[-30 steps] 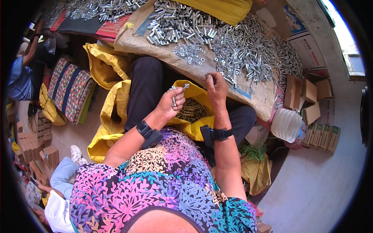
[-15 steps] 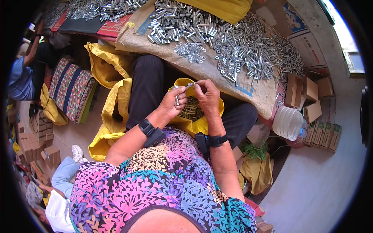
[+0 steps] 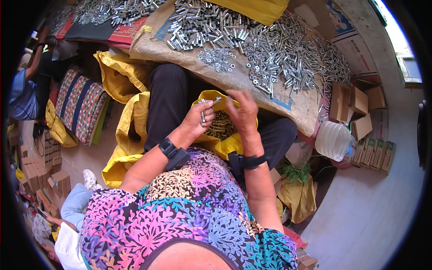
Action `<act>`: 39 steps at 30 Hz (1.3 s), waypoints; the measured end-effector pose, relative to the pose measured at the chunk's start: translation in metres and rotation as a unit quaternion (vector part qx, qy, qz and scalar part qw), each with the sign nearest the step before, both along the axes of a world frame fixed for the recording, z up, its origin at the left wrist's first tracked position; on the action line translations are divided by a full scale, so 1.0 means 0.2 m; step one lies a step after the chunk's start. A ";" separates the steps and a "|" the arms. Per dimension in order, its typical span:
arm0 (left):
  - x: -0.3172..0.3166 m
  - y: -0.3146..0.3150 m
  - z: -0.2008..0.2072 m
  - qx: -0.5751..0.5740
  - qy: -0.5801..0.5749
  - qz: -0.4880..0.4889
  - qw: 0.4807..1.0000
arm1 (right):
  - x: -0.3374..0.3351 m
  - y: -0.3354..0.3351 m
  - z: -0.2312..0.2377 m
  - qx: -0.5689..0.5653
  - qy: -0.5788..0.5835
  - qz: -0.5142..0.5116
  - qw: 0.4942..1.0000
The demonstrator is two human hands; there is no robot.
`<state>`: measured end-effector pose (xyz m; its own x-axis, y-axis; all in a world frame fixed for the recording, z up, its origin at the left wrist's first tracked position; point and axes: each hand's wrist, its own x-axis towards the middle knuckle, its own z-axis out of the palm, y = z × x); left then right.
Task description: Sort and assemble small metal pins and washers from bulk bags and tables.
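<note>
My left hand [image 3: 199, 119] is closed on several silvery metal bolts. One bolt [image 3: 217, 100] sticks out past its thumb and fingertips toward the right; others poke out below the fingers. Just right of that bolt and apart from it is my right hand [image 3: 244, 111], its fingers smeared by motion. Whether it holds anything does not show. Beneath both hands, between my knees, a yellow woven sack [image 3: 230, 146] gapes wide, with many brass-coloured metal pieces [image 3: 220, 126] inside. On the table edge ahead lies a small heap of washers [image 3: 217, 60].
A big pile of metal sleeves and bolts [image 3: 279, 51] covers the cloth-topped table [image 3: 252, 83]. More yellow sacks [image 3: 135, 117] slump at my left. Rightward are a clear plastic jug [image 3: 332, 140], open cardboard boxes [image 3: 348, 101] and small cartons [image 3: 375, 155]. Other people sit at far left.
My right hand has let go of the bolt's end and drawn slightly back to the right. The left hand keeps the bolts, the protruding one now tilted upward.
</note>
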<state>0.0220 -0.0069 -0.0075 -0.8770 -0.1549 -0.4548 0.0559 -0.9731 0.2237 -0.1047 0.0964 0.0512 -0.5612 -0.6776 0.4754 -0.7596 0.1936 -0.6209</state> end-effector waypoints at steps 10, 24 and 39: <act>-0.01 0.01 0.02 0.011 -0.006 0.007 1.000 | -0.39 -0.01 -0.05 0.163 0.160 -0.162 0.960; 0.01 0.03 0.01 0.003 0.010 0.006 1.000 | -0.33 -0.02 -0.06 0.146 0.097 -0.106 0.979; 0.01 0.01 0.01 -0.003 -0.016 0.002 1.000 | -0.01 -0.03 0.05 0.046 -0.182 0.153 0.970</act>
<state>0.0233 -0.0055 -0.0060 -0.8615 -0.1615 -0.4814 0.0531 -0.9716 0.2308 -0.1058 0.0908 0.0607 -0.4463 -0.8690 0.2139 -0.5240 0.0600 -0.8496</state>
